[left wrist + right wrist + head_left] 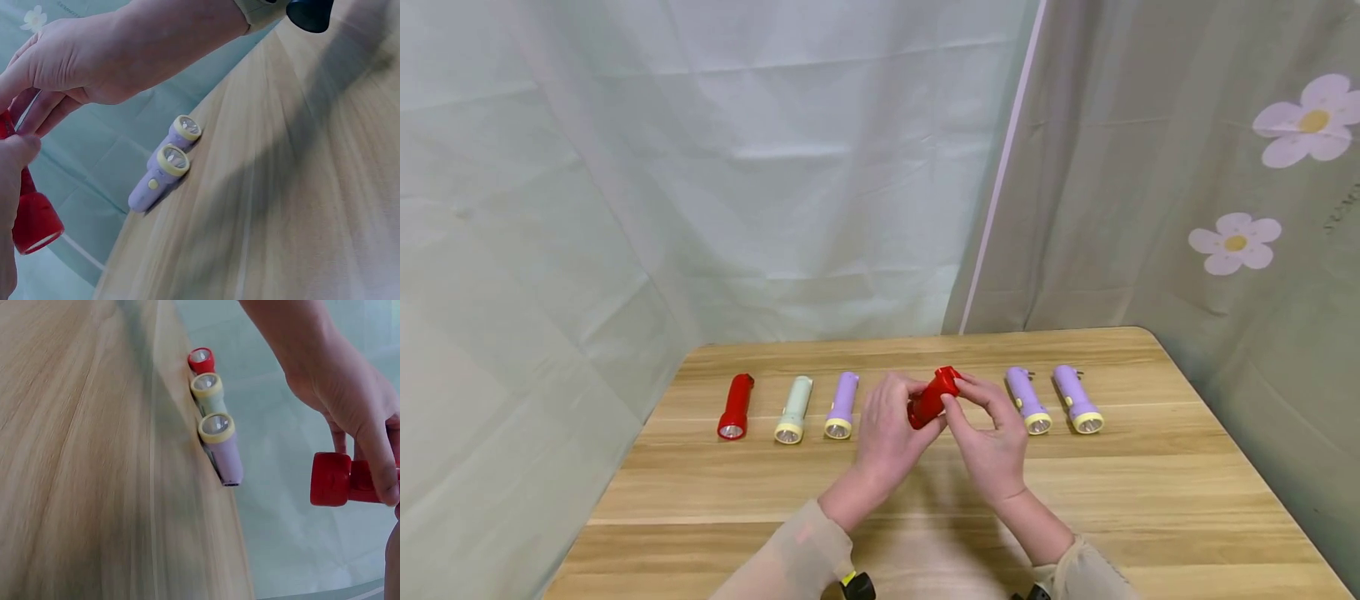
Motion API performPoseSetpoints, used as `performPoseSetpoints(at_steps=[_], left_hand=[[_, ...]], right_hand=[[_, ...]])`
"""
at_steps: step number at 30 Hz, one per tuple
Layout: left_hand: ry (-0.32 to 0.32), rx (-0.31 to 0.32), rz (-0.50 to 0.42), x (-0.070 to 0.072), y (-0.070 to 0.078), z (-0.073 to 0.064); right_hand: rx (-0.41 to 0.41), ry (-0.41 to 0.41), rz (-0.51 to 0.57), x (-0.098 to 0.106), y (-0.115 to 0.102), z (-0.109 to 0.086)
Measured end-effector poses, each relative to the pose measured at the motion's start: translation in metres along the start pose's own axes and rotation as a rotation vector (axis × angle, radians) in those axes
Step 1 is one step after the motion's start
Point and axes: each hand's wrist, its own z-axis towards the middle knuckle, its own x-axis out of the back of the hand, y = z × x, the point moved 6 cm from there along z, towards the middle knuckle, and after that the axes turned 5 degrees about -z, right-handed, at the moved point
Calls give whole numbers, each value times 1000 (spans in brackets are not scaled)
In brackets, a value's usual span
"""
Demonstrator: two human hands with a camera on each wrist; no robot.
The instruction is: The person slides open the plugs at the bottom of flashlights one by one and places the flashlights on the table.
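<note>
Above the middle of the table a red flashlight (pixel 929 402) is held at a slant, its tail end up and to the right. My left hand (pixel 883 425) grips its body, with fingers behind and thumb in front. At the tail end, my right hand (pixel 996 442) pinches it between thumb and fingers. The left wrist view shows the flashlight's wide red head (pixel 37 224) pointing downward, below the left thumb. In the right wrist view the same red head (pixel 330 479) sticks out past the left hand, and the tail is hidden by fingers.
Left of my hands lie another red flashlight (pixel 735 408), a pale green flashlight (pixel 793 410) and a purple flashlight (pixel 842 406). Two more purple flashlights (pixel 1028 402) (pixel 1077 400) lie to the right. The wooden table (pixel 700 500) is enclosed by hanging curtains (pixel 850 167).
</note>
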Motion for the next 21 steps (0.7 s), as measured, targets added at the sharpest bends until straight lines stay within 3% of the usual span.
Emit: performPoseSetpoints(at_steps=[11, 21], left_hand=[[-23, 75, -111, 0, -3, -2], [-33, 26, -73, 2, -1, -3]], right_hand=[[20, -26, -2, 2, 4, 0], [58, -24, -12, 4, 7, -3]])
